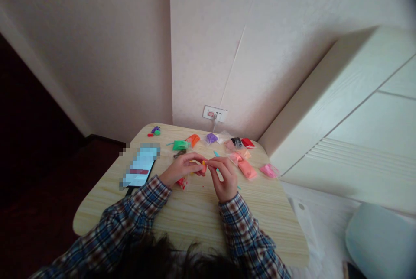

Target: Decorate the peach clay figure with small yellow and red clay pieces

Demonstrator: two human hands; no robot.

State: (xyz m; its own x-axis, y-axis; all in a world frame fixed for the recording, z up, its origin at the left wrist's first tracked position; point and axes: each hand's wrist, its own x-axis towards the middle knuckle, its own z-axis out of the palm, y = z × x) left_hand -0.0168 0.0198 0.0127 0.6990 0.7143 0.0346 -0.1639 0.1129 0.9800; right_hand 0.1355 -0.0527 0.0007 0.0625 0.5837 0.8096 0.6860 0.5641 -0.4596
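My left hand (182, 168) and my right hand (224, 179) meet over the light wooden table (195, 214). Both pinch a small orange lump of clay (203, 167) between the fingertips. My right hand also holds a thin teal tool (216, 154) whose tip sticks out above the fingers. A red clay packet (182, 182) lies just under my left wrist. Both sleeves are plaid.
Clay packets lie along the table's far side: green (180, 145), orange (193, 139), purple (211, 138), red (247, 142), salmon (247, 169), pink (269, 170). A phone (139, 170) lies at the left. A wall socket (214, 114) sits behind; a white cabinet (357, 110) stands right.
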